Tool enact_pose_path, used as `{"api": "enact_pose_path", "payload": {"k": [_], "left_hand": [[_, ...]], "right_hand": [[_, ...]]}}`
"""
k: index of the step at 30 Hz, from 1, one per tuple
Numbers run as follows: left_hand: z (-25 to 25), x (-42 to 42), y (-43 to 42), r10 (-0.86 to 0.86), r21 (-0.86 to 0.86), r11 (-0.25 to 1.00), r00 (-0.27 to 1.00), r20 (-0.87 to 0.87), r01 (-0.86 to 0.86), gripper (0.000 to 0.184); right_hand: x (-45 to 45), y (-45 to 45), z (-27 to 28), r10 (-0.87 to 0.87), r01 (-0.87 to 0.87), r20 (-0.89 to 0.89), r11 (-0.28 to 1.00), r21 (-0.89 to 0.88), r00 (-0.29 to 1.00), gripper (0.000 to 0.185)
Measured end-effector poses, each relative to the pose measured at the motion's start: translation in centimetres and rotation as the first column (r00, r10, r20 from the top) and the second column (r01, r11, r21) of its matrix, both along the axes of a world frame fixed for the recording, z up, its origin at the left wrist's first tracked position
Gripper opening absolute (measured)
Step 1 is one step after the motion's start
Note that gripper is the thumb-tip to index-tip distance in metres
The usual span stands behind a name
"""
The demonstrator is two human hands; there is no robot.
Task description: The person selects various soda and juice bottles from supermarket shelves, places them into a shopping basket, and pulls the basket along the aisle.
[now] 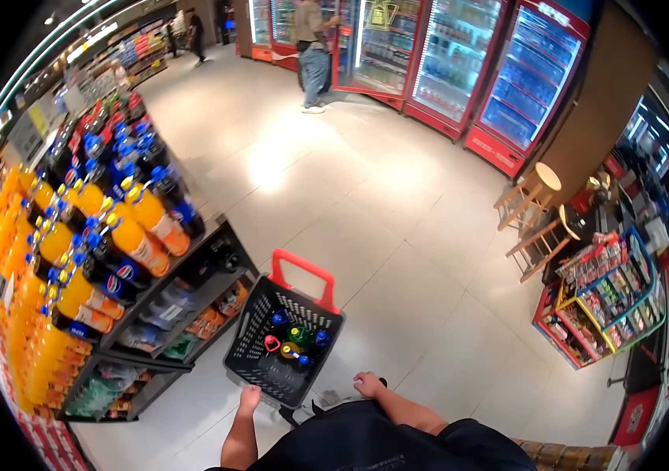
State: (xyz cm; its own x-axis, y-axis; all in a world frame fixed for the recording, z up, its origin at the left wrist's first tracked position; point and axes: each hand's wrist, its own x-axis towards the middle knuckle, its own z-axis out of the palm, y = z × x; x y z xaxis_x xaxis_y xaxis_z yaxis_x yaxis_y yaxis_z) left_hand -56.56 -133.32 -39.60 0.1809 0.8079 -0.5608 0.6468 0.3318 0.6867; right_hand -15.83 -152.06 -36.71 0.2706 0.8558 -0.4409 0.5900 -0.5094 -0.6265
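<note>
In front of me is a dark grey shopping basket (250, 334) with its red handle (303, 267) raised at the far side. Several bottles (297, 337) lie inside it, with blue, green, yellow and red tops showing. My left hand (250, 398) is closed beside the basket's near left corner; whether it touches the rim I cannot tell. To the right of the basket and apart from it, my right hand (367, 385) has its fingers curled in. A small dark shape shows just behind it. What either hand holds, if anything, is hidden.
A shelf display (217, 263) stacked with orange and dark soda bottles (142, 228) stands close on the left. Red drink fridges (527, 78) line the back, where a person (315, 55) stands by an open door. Wooden stools (539, 184) and a snack rack (605, 306) are right.
</note>
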Motion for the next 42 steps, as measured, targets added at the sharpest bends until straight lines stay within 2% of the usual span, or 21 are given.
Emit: {"api": "enact_pose_path", "payload": {"k": [5,10,11,12,13,14,15,18,19,20,21,23,25,27,29,30,31,34,37,39,42], "left_hand": [[-3.4,15.0,-6.0,-0.347,-0.218,0.931,0.893,-0.287,0.292,0.035],[5.1,31.8,-11.7,-0.886,-0.031,0.429,0.414,-0.209,0.903,0.032],[-2.4,32.0,-9.4,-0.848,0.011,0.518,0.512,0.134,0.855,0.029],[3.8,35.3,-8.1,-0.710,-0.237,0.687,0.704,-0.014,0.687,0.025],[4.1,36.4,-7.1,-0.405,0.103,0.913,0.906,0.126,0.394,0.025],[1.5,36.3,-6.2,-0.500,0.268,0.843,0.863,0.075,0.466,0.021],[4.4,37.1,-3.6,-0.045,-0.142,0.986,0.962,0.268,0.085,0.019],[10.9,40.3,4.1,0.531,-0.262,0.845,0.674,0.515,-0.466,0.017],[10.8,40.1,7.3,0.532,-0.196,0.827,0.620,0.577,-0.527,0.015],[11.2,40.5,10.1,0.518,-0.105,0.814,0.631,0.578,-0.572,0.018],[12.0,41.1,12.8,0.507,-0.013,0.790,0.641,0.576,-0.613,0.021],[11.5,41.2,18.3,0.469,-0.024,0.826,0.664,0.583,-0.563,0.032],[14.6,44.7,19.9,0.645,-0.125,0.693,0.534,0.546,-0.710,0.032],[16.9,47.5,20.7,0.790,-0.210,0.496,0.338,0.512,-0.843,0.030],[12.8,46.3,22.0,0.745,-0.138,0.545,0.402,0.532,-0.827,0.030],[12.6,46.6,21.8,0.743,-0.077,0.538,0.429,0.514,-0.840,0.031],[12.3,46.4,21.9,0.739,-0.052,0.534,0.436,0.514,-0.844,0.030],[13.3,46.2,21.4,0.735,0.020,0.561,0.509,0.447,-0.827,0.035],[14.6,46.6,21.2,0.731,0.086,0.576,0.559,0.392,-0.813,0.040],[15.2,47.0,21.4,0.765,0.114,0.520,0.521,0.378,-0.846,0.042],[15.6,47.0,21.2,0.737,0.209,0.539,0.577,0.352,-0.816,0.041]], "right_hand": [[13.2,-4.7,0.1,-0.360,0.353,-0.009,0.909,0.222,0.933,0.032],[25.9,-16.4,1.4,-0.764,0.762,0.007,0.644,0.066,0.645,0.025],[27.3,-19.3,1.7,-0.793,0.790,0.064,0.610,0.061,0.606,0.025],[28.2,-22.1,1.5,-0.815,0.816,0.120,0.576,0.054,0.567,0.025],[29.2,-24.0,0.5,-0.835,0.845,0.170,0.534,0.024,0.523,0.025],[29.4,-25.5,-0.6,-0.850,0.870,0.216,0.493,0.000,0.481,0.026],[28.7,-27.3,-0.4,-0.829,0.866,0.260,0.497,-0.060,0.494,0.026],[27.6,-37.7,-11.1,-0.524,0.581,0.255,0.758,-0.297,0.813,0.027],[26.4,-36.8,-7.7,-0.821,0.756,0.160,0.404,-0.515,0.548,0.024],[25.2,-37.0,-7.2,-0.407,0.444,0.197,0.709,-0.547,0.892,0.022],[24.2,-37.1,-6.8,0.129,0.015,0.200,0.805,-0.594,0.971,0.021],[24.2,-33.3,-2.4,0.000,-0.109,-0.151,0.695,-0.711,0.989,0.019],[23.8,-31.8,-5.5,-0.813,0.424,-0.127,0.422,-0.802,0.568,0.024],[25.4,-27.0,-4.0,-0.562,0.371,-0.159,0.706,-0.604,0.812,0.029],[29.0,-20.6,-3.5,0.226,-0.165,0.093,0.887,-0.431,0.970,0.028],[30.1,-16.0,-1.8,-0.348,0.272,-0.075,0.834,-0.479,0.934,0.029],[30.9,-10.9,1.2,-0.804,0.593,-0.179,0.549,-0.589,0.567,0.029],[35.0,-2.5,-2.2,-0.553,0.563,0.128,0.824,-0.062,0.823,0.030],[40.4,6.3,-2.4,-0.536,0.485,-0.047,0.795,-0.364,0.843,0.030],[42.9,12.2,-1.7,-0.186,0.201,0.078,0.927,-0.316,0.979,0.029],[45.0,20.1,-0.1,-0.311,0.241,-0.115,0.882,-0.406,0.943,0.028]]}}
